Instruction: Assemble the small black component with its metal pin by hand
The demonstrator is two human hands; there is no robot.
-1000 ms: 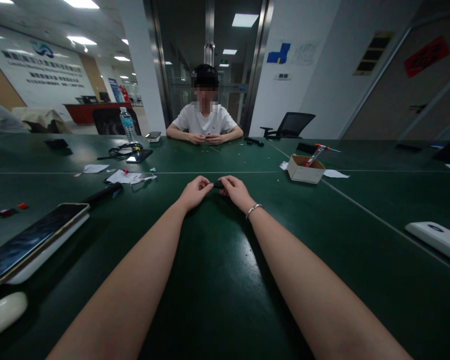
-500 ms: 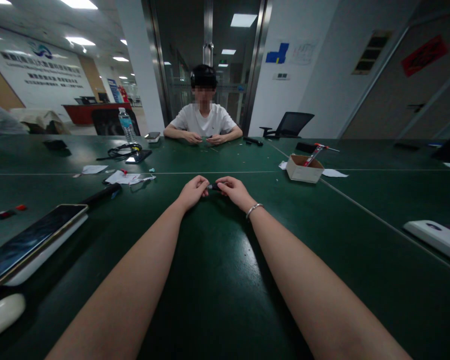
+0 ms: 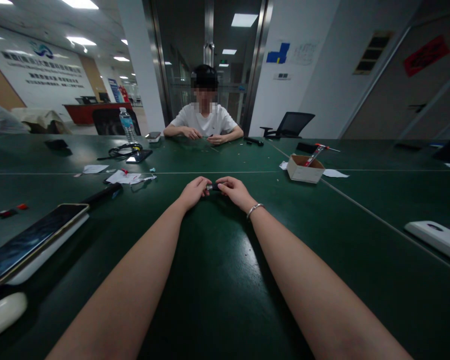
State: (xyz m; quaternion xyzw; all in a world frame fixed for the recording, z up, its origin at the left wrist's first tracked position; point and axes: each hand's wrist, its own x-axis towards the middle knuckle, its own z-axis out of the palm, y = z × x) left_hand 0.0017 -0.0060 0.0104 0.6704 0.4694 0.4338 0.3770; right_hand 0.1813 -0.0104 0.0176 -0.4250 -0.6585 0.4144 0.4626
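Pretty cluttered green table (image 3: 217, 280) here. At the lower left there's a phone (image 3: 30, 242) lying on a white slab, with a rounded white thing (image 3: 2, 314) near the corner below it. Further up on the left are a black pen-like stick (image 3: 104, 193), some paper scraps (image 3: 125, 177), a coil of black cable (image 3: 122, 150) and a water bottle (image 3: 126, 125). Right of centre is a cardboard box (image 3: 303, 172) with a red-handled screwdriver (image 3: 315, 152) poking out, and a white device (image 3: 435, 239) sits at the right edge. Only the person's own forearms run up the middle of the frame, so the view of the hands is clear.

Count-wise: one phone, one bottle, one box, one screwdriver, two little red bits (image 3: 11, 210) at the far left, and one other person (image 3: 204, 121) in a white shirt sitting across the table at top centre, hands down on the tabletop.

The left hand (image 3: 193, 192) and right hand (image 3: 237, 192) meet at the frame's centre, just above the table, fingertips of both pinched on a small dark piece (image 3: 213, 187). It's short, blackish and mostly covered by fingers, so I can't tell what it is. The right wrist wears a thin bracelet (image 3: 254, 210).
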